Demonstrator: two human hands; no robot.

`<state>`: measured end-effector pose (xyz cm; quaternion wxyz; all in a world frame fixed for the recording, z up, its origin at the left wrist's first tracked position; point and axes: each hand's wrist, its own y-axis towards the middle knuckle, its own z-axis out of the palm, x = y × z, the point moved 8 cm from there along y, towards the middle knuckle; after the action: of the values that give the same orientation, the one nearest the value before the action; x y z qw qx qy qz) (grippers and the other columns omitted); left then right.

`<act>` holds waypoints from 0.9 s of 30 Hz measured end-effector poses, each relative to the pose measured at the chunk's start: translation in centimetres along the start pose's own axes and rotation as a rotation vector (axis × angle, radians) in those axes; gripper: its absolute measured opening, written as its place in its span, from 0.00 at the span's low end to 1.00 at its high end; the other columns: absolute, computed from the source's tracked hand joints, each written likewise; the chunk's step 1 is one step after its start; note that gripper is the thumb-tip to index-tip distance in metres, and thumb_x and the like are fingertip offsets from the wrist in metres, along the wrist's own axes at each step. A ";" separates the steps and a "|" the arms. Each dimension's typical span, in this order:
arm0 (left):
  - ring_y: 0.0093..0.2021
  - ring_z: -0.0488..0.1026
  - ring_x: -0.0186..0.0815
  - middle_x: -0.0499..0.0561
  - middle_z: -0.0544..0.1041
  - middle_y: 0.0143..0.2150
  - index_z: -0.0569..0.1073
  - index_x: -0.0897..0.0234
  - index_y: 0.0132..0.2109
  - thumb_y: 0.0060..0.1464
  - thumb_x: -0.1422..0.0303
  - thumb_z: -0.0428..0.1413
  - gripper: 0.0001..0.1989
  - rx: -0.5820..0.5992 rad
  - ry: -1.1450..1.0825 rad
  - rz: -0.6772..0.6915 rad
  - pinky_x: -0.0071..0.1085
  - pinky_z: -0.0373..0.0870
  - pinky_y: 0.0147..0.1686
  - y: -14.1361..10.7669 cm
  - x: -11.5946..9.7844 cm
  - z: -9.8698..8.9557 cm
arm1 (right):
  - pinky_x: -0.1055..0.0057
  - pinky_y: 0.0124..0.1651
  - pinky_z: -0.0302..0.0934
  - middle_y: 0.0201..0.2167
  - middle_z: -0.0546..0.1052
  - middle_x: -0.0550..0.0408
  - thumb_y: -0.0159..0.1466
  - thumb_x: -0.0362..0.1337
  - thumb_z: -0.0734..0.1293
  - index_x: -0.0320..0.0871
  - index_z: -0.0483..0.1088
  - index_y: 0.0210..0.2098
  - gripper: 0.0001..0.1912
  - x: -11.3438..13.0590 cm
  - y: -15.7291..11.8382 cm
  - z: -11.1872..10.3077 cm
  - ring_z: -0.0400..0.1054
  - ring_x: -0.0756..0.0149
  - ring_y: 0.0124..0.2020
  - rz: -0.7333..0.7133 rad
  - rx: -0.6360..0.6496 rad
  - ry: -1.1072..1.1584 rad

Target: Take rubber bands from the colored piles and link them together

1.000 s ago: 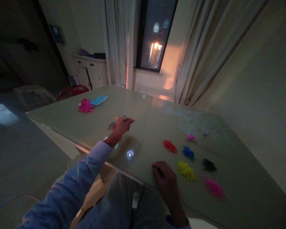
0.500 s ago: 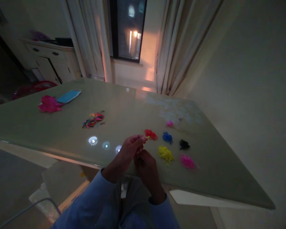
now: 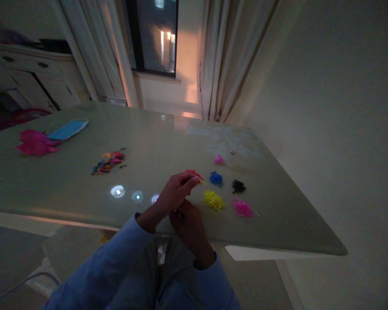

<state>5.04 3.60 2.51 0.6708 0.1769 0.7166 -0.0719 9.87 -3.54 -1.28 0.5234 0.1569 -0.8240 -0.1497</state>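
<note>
My left hand point(image 3: 176, 189) is closed in a pinch, with a small yellow rubber band point(image 3: 202, 181) poking out past its thumb and fingertip. Just below it, my right hand point(image 3: 189, 221) has curled fingers; what they hold, if anything, is hidden. A pile of red rubber bands point(image 3: 193, 172) lies right behind my left fingertips, partly covered by them. To the right of my hands is a yellow pile point(image 3: 214, 202), with blue bands point(image 3: 216, 178), black bands point(image 3: 238, 186) and pink bands point(image 3: 243, 208) in separate heaps around it.
A mixed heap of coloured bands point(image 3: 108, 163) lies on the left of the glossy table point(image 3: 148, 137). Farther left are a crumpled pink piece point(image 3: 37, 143) and a blue face mask point(image 3: 69, 129). A small pink clump point(image 3: 218, 159) sits behind the blue heap.
The view has swung to the right, so the table's things appear farther left. My left hand, with the yellow band, has moved forward from my right hand and now overlaps the red pile.
</note>
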 end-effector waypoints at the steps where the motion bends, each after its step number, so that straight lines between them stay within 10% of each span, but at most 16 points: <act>1: 0.24 0.63 0.28 0.48 0.74 0.27 0.79 0.65 0.36 0.57 0.55 0.56 0.17 0.028 0.065 0.030 0.25 0.61 0.25 0.5 0.0 0.1 | 0.72 0.34 0.62 0.30 0.77 0.53 0.61 0.30 0.63 0.42 0.75 0.33 0.08 0.0 -0.1 0.1 0.69 0.67 0.30 -0.010 0.013 0.016; 12: 0.36 0.73 0.36 0.54 0.80 0.36 0.80 0.65 0.38 0.60 0.67 0.54 0.10 0.415 0.530 0.312 0.30 0.67 0.40 2.0 2.2 5.1 | 0.73 0.34 0.64 0.28 0.81 0.56 0.59 0.29 0.66 0.45 0.78 0.31 0.09 0.8 -1.0 1.2 0.73 0.66 0.28 -0.048 0.209 0.078; 27: 0.37 0.73 0.37 0.55 0.80 0.39 0.82 0.63 0.41 0.60 0.68 0.55 0.10 0.479 0.653 0.376 0.31 0.66 0.38 1.8 3.0 5.2 | 0.73 0.29 0.58 0.24 0.79 0.56 0.60 0.28 0.67 0.44 0.77 0.30 0.08 0.5 -1.1 1.8 0.70 0.67 0.23 -0.078 0.197 -0.110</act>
<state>10.36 3.94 -0.69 0.3507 0.4680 0.8095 -0.0528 8.15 -4.61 -2.05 0.4530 0.2311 -0.8556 -0.0965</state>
